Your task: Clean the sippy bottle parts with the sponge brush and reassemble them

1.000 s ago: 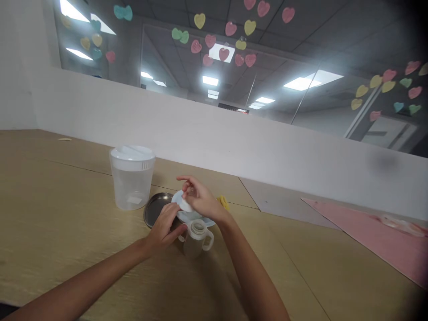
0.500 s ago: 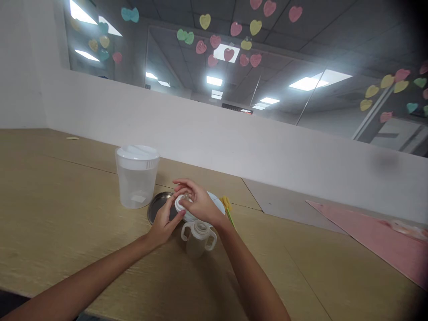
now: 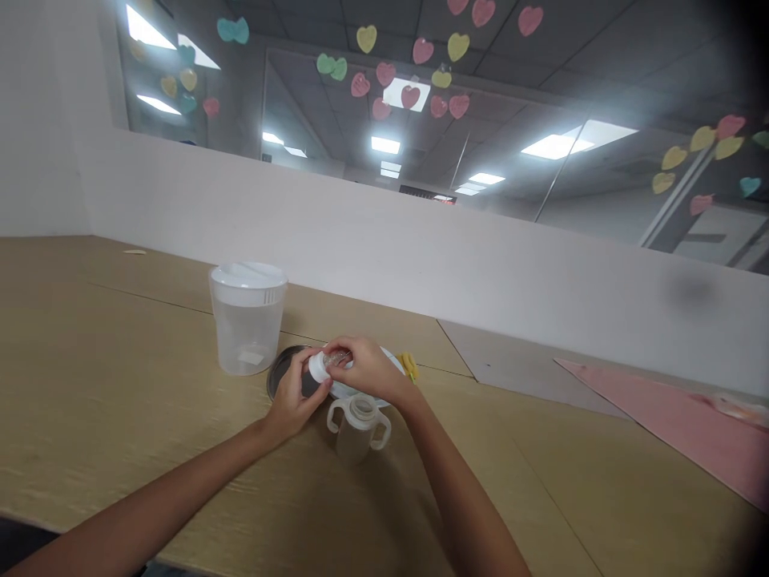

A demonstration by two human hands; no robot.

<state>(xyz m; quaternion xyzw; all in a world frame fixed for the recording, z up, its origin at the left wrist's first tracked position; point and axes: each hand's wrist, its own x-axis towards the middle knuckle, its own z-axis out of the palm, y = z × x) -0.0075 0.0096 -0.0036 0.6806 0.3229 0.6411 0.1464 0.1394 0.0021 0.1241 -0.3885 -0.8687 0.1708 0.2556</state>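
My left hand grips a white bottle collar by its rim. From the collar a clear bottle nipple points right, and my right hand pinches it between thumb and fingers. Just below my hands a translucent baby bottle with two side handles stands upright on the table, its mouth uncovered. Behind my hands lie a dark metal plate and a white plate, both partly hidden.
A clear lidded pitcher stands left of the plates. A yellow brush-like thing lies right of the white plate. Pink cloth covers part of the table's right side. A white wall with a window runs behind.
The collar has tipped so its nipple points right. My right hand has shifted slightly right and down, its fingers now closed on the nipple; earlier they were raised over the collar.
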